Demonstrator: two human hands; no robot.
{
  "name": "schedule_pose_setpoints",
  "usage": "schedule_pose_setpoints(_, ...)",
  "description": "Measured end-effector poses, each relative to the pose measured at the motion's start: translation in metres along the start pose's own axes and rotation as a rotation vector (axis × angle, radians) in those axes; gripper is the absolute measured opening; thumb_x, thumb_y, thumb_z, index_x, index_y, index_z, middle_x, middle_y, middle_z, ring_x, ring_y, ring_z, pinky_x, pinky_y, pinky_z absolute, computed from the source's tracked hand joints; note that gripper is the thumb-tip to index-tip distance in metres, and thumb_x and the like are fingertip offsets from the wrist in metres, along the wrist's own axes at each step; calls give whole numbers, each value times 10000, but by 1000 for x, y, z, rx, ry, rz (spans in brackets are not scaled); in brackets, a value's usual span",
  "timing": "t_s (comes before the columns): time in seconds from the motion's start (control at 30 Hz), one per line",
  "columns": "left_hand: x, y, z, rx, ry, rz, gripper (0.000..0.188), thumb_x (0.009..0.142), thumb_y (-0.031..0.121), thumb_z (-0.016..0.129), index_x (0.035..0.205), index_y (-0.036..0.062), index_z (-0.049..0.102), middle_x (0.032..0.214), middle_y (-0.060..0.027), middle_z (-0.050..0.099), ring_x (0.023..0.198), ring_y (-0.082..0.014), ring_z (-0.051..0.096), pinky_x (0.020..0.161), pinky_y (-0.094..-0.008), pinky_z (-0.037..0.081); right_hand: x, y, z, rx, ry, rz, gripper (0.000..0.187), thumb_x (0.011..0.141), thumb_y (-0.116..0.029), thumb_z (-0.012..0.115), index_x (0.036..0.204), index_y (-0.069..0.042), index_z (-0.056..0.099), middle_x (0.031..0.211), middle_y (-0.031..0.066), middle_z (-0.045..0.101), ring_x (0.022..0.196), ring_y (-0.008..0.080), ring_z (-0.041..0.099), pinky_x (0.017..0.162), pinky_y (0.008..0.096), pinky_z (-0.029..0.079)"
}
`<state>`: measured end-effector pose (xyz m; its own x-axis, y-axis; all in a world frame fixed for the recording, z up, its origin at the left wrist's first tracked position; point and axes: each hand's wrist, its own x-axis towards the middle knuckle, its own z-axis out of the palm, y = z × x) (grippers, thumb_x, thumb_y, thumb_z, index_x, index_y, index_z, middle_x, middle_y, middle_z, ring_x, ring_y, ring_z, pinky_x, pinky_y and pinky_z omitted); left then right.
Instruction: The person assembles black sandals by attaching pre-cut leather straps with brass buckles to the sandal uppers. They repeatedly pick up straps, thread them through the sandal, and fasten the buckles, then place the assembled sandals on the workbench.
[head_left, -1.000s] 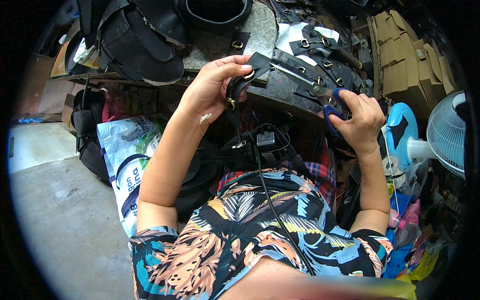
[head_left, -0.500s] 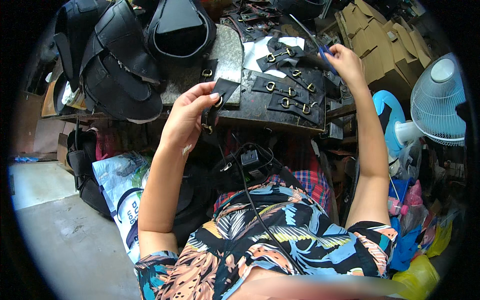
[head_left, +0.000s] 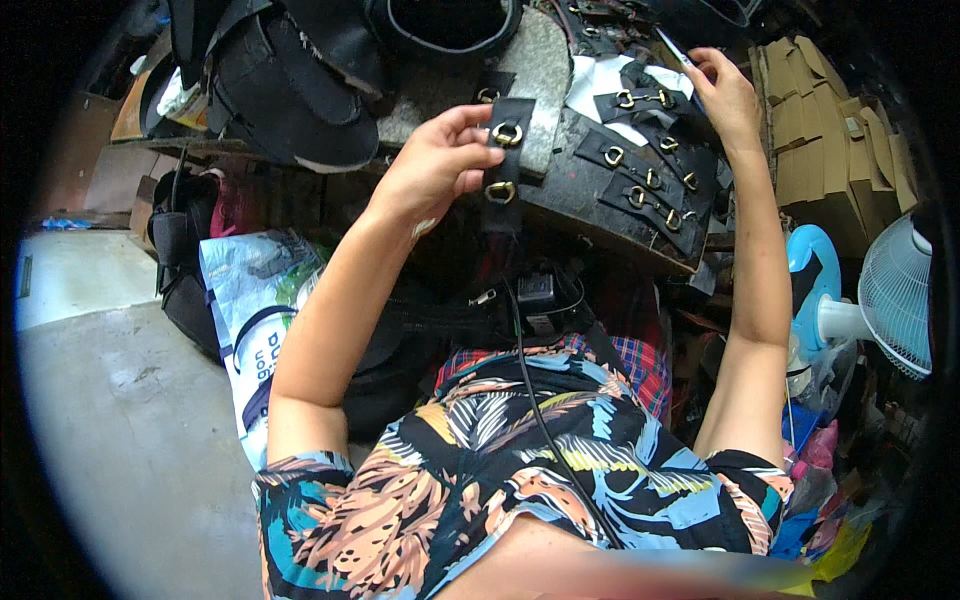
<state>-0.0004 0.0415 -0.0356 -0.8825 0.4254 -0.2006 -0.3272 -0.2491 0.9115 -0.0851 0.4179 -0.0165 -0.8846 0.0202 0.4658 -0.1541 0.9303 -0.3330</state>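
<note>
The worktop [head_left: 565, 185] runs from 10 to 2 o'clock. The left hand [head_left: 435, 165] pinches a black, brass-ringed strap [head_left: 510, 165], held upright at 12 o'clock in what seems a look-over, while the right hand [head_left: 724, 92] curls at the scissors [head_left: 674, 47] between 1 and 2 o'clock, gripping them or not I cannot tell; the next move seems to call for a steady left pinch.

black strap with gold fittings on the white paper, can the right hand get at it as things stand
Probably yes: the right hand is beside the black strap on the white paper, and nothing appears to lie between them, though that hand seems to hold scissors, which could hamper its grip.
</note>
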Motion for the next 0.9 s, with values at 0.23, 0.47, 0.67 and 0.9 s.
schedule_pose_setpoints(0.23, 17, -1, 16, 114, -24, -2, 524, 863, -10, 668, 1348, -2, 471, 1028, -48, 638, 906, -109, 654, 743, -223, 566, -63, -136, 33, 1055, -544, -9, 548, 915, -138, 664, 1403, -63, 424, 851, 45, 622, 729, 85, 612, 604, 196, 496)
schedule_pose_setpoints(0.47, 12, 2, 5, 409, 98, 267, 439, 901, 50, 636, 1326, 5, 533, 1198, -121, 629, 1064, -190, 633, 913, -296, 525, -30, -119, 77, 890, -345, 35, 472, 887, -33, 655, 1327, -82, 492, 791, 15, 583, 676, 89, 621, 575, 229, 526)
schedule_pose_setpoints(0.67, 17, -1, -15, 1278, 339, 686, 249, 827, 25, 626, 1069, 61, 673, 1023, -95, 674, 952, -282, 636, 836, -365, 519, -31, -113, 90, 610, -291, 55, 472, 868, -37, 676, 1307, -115, 522, 824, 32, 619, 683, 97, 639, 591, 246, 539)
schedule_pose_setpoints(0.9, 32, 5, -52, 1306, 312, 740, 236, 836, 39, 641, 1071, 29, 662, 968, -131, 660, 929, -294, 636, 855, -367, 499, -48, -123, 54, 492, -171, -120, 436, 862, -54, 684, 1278, -99, 559, 891, 70, 661, 698, 122, 649, 655, 261, 545)
